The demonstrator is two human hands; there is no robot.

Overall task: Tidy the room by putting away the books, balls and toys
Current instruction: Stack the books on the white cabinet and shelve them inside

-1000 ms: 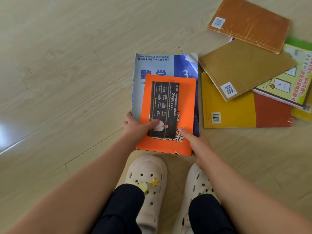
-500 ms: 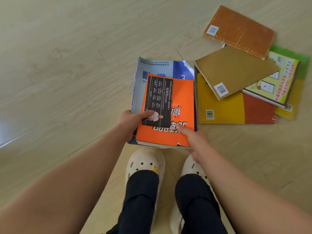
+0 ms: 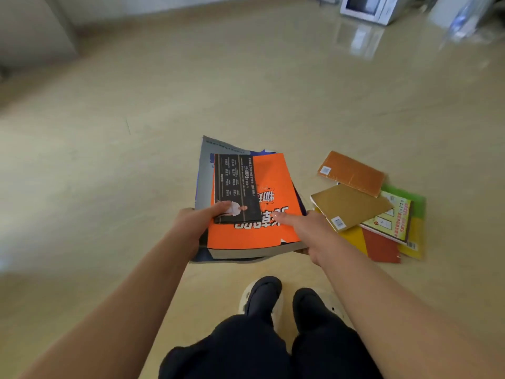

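Note:
I hold a stack of two books above the floor in both hands. A thick orange book [image 3: 269, 187] with a black panel lies on top of a larger blue-grey textbook [image 3: 203, 170]. My left hand [image 3: 195, 224] grips the stack's left edge, thumb on the orange cover. My right hand [image 3: 307, 235] grips the right edge, thumb laid across the cover. On the floor to the right several more books lie overlapping: an orange-brown one [image 3: 352, 173], a tan one [image 3: 351, 205], a yellow-green one [image 3: 393, 220] and a yellow-and-red one [image 3: 382, 248].
The floor [image 3: 136, 173] is pale wood-look planks. My feet in pale clogs [image 3: 246, 299] stand just below the stack. A white appliance [image 3: 369, 6] stands at the far right by the wall; a grey cabinet corner [image 3: 32, 31] is at the far left.
The stack has come up off the floor in both hands. My view has risen, so the floor books look smaller and the far side of the room now shows.

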